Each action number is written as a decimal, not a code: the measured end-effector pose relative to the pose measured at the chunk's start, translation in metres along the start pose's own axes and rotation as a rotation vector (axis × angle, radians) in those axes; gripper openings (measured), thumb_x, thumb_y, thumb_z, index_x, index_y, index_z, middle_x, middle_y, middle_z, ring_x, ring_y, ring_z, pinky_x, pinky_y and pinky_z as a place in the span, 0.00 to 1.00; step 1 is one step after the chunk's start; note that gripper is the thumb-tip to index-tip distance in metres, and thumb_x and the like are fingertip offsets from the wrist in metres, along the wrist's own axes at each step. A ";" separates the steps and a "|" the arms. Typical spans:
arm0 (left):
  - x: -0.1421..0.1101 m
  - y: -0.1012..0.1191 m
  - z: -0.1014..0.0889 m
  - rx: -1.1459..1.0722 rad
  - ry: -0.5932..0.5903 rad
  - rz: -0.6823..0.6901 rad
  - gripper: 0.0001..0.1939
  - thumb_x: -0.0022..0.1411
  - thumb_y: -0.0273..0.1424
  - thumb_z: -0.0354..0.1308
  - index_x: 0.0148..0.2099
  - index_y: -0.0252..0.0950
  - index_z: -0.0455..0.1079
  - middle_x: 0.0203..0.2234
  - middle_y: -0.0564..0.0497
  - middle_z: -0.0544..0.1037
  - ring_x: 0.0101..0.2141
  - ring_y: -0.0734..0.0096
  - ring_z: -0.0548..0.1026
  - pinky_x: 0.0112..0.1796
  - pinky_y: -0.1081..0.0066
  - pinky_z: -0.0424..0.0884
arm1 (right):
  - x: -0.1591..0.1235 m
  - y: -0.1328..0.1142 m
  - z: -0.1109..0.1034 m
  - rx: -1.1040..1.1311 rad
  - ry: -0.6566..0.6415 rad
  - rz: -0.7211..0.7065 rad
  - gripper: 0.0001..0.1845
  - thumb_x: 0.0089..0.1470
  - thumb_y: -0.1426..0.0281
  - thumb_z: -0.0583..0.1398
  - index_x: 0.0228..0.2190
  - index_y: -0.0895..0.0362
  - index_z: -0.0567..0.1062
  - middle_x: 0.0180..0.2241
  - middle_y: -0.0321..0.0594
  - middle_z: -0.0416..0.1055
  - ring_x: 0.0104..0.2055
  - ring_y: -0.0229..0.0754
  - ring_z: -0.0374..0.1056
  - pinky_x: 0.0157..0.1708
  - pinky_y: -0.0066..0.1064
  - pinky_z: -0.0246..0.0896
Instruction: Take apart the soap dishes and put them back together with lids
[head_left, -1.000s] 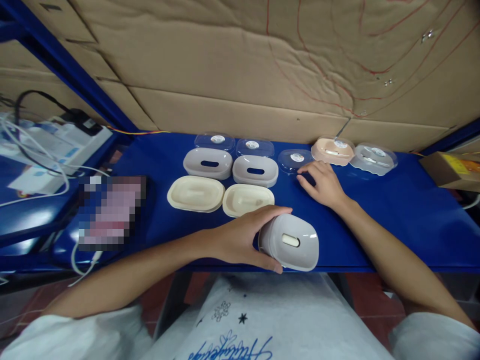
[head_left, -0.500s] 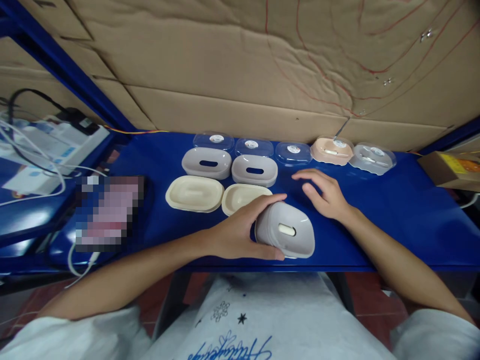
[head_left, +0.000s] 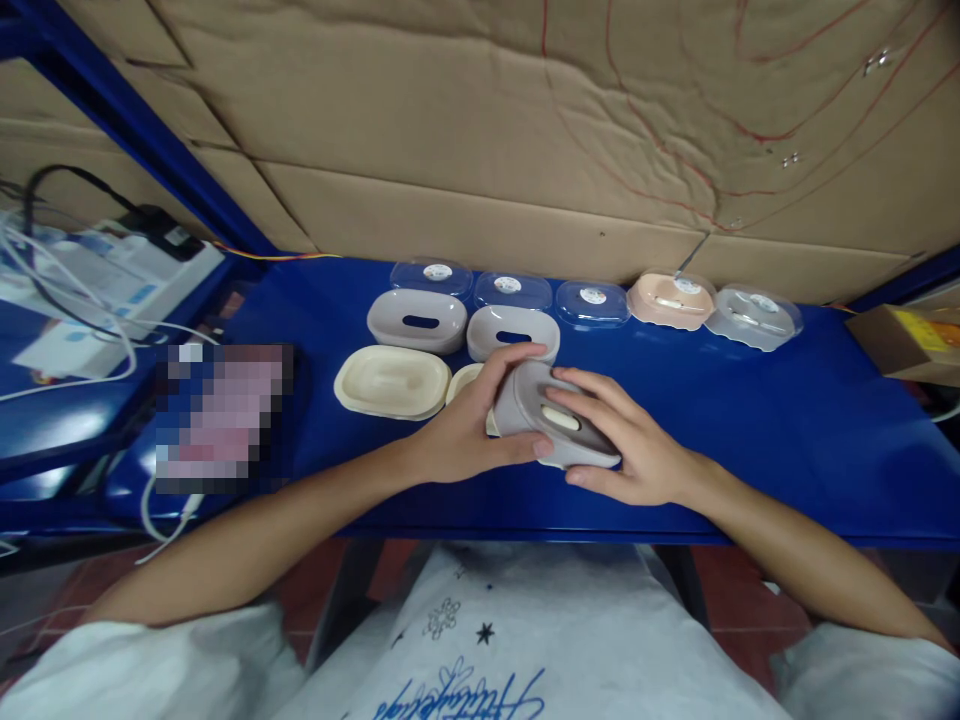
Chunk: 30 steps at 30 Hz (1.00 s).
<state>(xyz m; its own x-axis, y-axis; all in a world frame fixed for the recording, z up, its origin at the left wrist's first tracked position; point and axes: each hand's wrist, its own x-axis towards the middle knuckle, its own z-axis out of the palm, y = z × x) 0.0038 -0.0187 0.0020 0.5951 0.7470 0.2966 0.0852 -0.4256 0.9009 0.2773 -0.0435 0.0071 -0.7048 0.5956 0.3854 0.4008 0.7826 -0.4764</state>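
Between both hands is a grey oval soap dish [head_left: 527, 392], tilted above the blue table's near part. A cream bar [head_left: 561, 418] shows in its slot. My left hand [head_left: 472, 425] grips its left end, fingers on the far side and thumb on the near side. Across the right part lie the fingers of my right hand [head_left: 637, 440], with its thumb at the near edge. Two grey dishes with dark slots, a left one [head_left: 382, 325] and a right one [head_left: 480, 335], stand behind. Nearer are a cream tray [head_left: 390, 382] and a second cream tray [head_left: 461, 382], partly hidden by my left hand.
Several clear lids [head_left: 514, 293] with round labels line the back of the table [head_left: 750, 430]. Beside them are a peach soap dish [head_left: 660, 305] and a clear-covered grey one [head_left: 754, 322]. A blurred-out device [head_left: 225, 420] and white cables lie left; a cardboard box [head_left: 892, 335] stands right.
My right hand has come left and closed on the grey soap dish. The dish has risen slightly, shifted left and away from me, and turned, still in my left hand.
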 end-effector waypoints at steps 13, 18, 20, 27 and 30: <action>-0.004 0.002 0.003 0.093 -0.028 0.167 0.59 0.60 0.50 0.76 0.81 0.50 0.44 0.71 0.39 0.67 0.69 0.40 0.69 0.68 0.43 0.66 | 0.001 0.032 -0.051 -0.222 0.201 0.222 0.31 0.66 0.49 0.61 0.65 0.45 0.69 0.68 0.48 0.68 0.72 0.66 0.63 0.71 0.63 0.59; -0.007 0.006 0.006 0.193 -0.264 0.249 0.52 0.60 0.49 0.77 0.77 0.46 0.56 0.70 0.37 0.70 0.68 0.39 0.69 0.68 0.43 0.66 | -0.010 0.089 -0.059 -0.335 0.001 0.319 0.29 0.56 0.57 0.67 0.58 0.49 0.71 0.67 0.52 0.68 0.70 0.66 0.65 0.67 0.63 0.62; -0.009 0.006 0.009 0.224 -0.319 0.281 0.52 0.60 0.50 0.76 0.78 0.46 0.56 0.70 0.36 0.69 0.68 0.40 0.69 0.68 0.44 0.66 | -0.014 0.104 -0.055 -0.319 -0.031 0.337 0.31 0.53 0.58 0.68 0.57 0.49 0.71 0.65 0.52 0.69 0.69 0.67 0.66 0.65 0.64 0.62; -0.011 0.002 0.015 0.349 -0.325 0.357 0.47 0.62 0.53 0.73 0.75 0.43 0.60 0.68 0.33 0.72 0.65 0.42 0.73 0.66 0.49 0.66 | -0.014 0.107 -0.043 -0.282 -0.074 0.291 0.31 0.56 0.60 0.67 0.60 0.49 0.70 0.68 0.52 0.68 0.74 0.66 0.59 0.68 0.66 0.55; -0.010 -0.001 0.014 0.462 -0.331 0.357 0.43 0.64 0.54 0.71 0.72 0.43 0.64 0.69 0.33 0.72 0.65 0.40 0.73 0.70 0.41 0.54 | -0.012 0.105 -0.037 -0.298 -0.085 0.272 0.31 0.58 0.61 0.66 0.61 0.49 0.71 0.71 0.52 0.66 0.77 0.66 0.55 0.71 0.67 0.49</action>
<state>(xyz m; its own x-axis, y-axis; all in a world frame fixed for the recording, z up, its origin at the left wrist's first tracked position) 0.0090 -0.0336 -0.0064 0.8574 0.3553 0.3723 0.1274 -0.8474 0.5155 0.3499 0.0380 -0.0182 -0.5907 0.7806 0.2041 0.7223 0.6244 -0.2974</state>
